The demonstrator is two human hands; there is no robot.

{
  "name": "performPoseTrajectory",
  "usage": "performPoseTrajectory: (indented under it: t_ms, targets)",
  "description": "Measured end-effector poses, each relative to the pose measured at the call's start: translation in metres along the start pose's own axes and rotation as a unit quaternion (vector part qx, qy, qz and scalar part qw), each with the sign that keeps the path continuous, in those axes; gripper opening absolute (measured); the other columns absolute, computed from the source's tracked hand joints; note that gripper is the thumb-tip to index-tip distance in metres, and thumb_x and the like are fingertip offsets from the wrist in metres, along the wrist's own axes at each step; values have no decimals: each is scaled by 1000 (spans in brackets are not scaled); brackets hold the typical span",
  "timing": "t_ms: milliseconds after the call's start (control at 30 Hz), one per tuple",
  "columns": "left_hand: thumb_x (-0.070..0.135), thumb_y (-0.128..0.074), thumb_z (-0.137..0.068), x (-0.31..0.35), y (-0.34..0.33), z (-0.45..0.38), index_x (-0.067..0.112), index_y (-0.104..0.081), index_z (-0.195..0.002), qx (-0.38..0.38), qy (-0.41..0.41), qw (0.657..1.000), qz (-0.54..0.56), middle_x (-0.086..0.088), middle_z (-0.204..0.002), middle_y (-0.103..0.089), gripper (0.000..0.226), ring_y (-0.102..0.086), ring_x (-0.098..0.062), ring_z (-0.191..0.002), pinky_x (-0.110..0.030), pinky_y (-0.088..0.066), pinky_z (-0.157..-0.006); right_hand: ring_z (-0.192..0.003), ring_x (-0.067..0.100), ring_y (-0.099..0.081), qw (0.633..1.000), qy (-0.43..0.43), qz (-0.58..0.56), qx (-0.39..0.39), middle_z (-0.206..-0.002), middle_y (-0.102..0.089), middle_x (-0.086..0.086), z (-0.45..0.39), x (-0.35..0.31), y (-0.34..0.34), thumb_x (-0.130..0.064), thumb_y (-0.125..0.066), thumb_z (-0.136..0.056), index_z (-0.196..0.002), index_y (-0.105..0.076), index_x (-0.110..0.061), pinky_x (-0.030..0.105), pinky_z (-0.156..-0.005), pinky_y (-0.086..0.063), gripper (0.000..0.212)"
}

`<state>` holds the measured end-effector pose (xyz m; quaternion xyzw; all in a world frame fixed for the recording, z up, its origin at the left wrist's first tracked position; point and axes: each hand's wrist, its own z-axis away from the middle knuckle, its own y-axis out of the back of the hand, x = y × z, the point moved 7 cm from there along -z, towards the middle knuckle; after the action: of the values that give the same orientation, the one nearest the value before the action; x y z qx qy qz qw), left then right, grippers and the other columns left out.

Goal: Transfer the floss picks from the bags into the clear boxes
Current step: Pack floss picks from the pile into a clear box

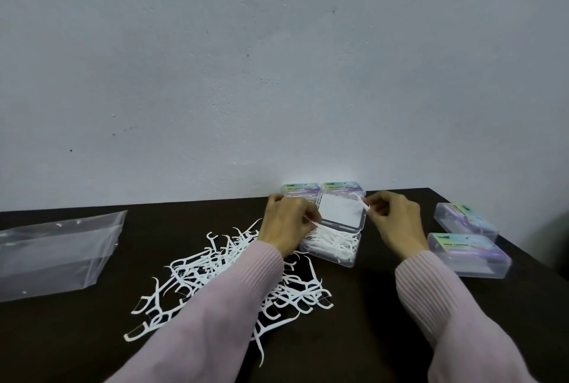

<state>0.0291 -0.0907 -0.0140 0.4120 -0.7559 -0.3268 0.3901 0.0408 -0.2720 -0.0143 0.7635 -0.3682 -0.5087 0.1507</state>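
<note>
A clear box [334,254] stands open on the dark table [77,339], its lid [340,209] raised at the back and white floss picks [334,240] lying inside. My left hand [288,222] hovers at the box's left edge and pinches a floss pick [314,222]. My right hand [392,222] is at the lid's right edge and pinches another floss pick [363,202]. A loose pile of floss picks [221,271] spreads over the table under my left forearm. An empty clear bag [55,256] lies at the left.
Two closed boxes with coloured labels [323,190] stand against the wall behind the open box. Two more closed clear boxes [466,219] [469,254] lie at the right near the table's edge. A pale wall rises right behind the table.
</note>
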Motion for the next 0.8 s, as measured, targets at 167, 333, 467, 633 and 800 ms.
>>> performPoseTrajectory:
  t_ms: [167, 333, 467, 633, 800]
  targets:
    - [6, -79, -72, -11, -7, -4, 18, -71, -98, -48, 40, 990, 129, 4, -90, -70, 30, -63, -5, -81, -22, -53, -81, -77, 5, -54, 996, 57, 5, -63, -90, -59, -2, 7, -15, -15, -4, -61, -87, -104, -67, -14, 19, -74, -44, 20]
    - [-5, -77, -69, -21, -7, -4, 7, -70, -93, -55, 79, 973, 210, -2, -82, -66, 27, -60, -6, -73, -9, -50, -66, -78, 5, -60, 990, 99, 9, -104, -84, -63, -6, 14, -25, -27, -5, -67, -82, -95, -67, -20, 29, -81, -54, 19]
    - [1, -78, -70, -27, -6, -4, 9, -71, -91, -54, 91, 972, 209, -2, -84, -68, 24, -60, -6, -74, -12, -50, -71, -87, 5, -63, 986, 106, 14, -130, -92, -68, -7, 19, -29, -36, -11, -69, -82, -97, -68, -22, 30, -87, -52, 19]
    - [13, -77, -75, -39, -10, -4, 13, -69, -97, -87, 115, 969, 201, 8, -84, -64, 23, -56, 3, -75, -7, -43, -62, -93, 7, -58, 988, 86, 33, -127, -99, -63, -8, 16, -27, -33, -20, -64, -87, -102, -66, -25, 26, -87, -48, 16]
    - [8, -76, -76, -43, -14, -3, 11, -70, -93, -97, 134, 960, 225, 4, -78, -68, 18, -59, 1, -68, -6, -43, -58, -85, 13, -58, 996, -11, 31, -79, -94, -63, 1, 7, -5, -15, -13, -61, -85, -94, -63, -18, 27, -78, -47, 10]
